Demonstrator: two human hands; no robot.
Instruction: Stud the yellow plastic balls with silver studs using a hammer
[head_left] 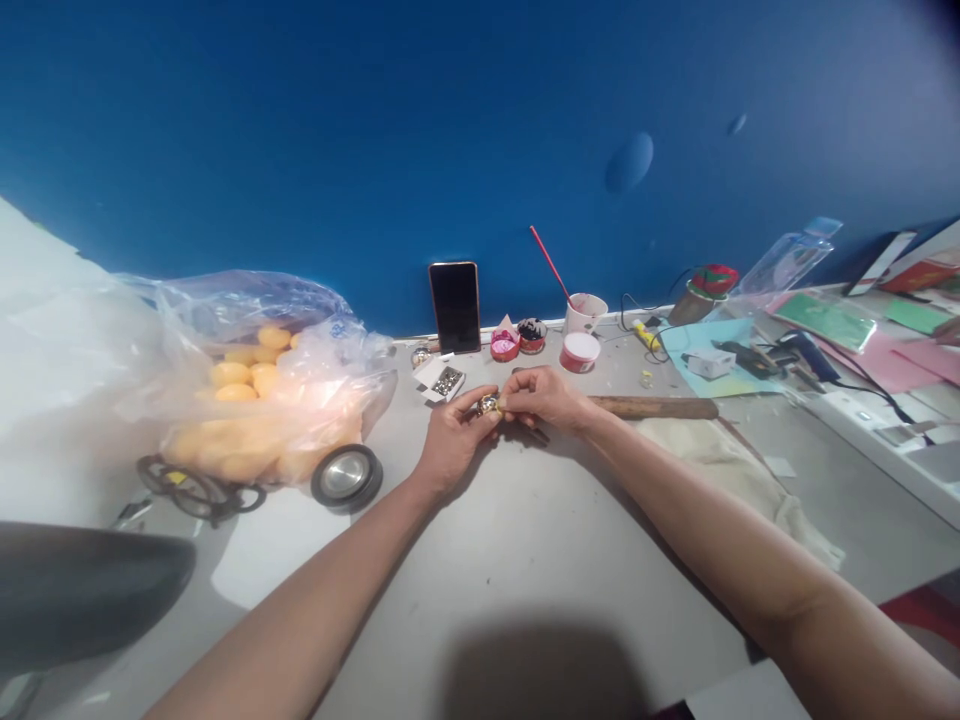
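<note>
In my left hand (455,432) a small shiny round metal piece (487,404) is pinched between thumb and fingers. My right hand (546,398) meets it from the right, its thumb and fingertips pressed together at the piece's edge. Something tiny and yellowish shows at those fingertips, too small to name. Just beyond my left hand lies a small white open box (448,382) with little metal bits in it. A similar shiny round piece (420,356) rests behind the box. A thick wooden handle (652,407) extends rightward from behind my right wrist; its other end is hidden.
A phone (455,308) leans against the blue wall. Right of it stand small red-and-pink tubs (580,352) and a white cup (585,314) with a red stick. A plastic bag (255,400) of orange-yellow balls and a black-rimmed round object (346,477) are left; cloth (720,460) lies right.
</note>
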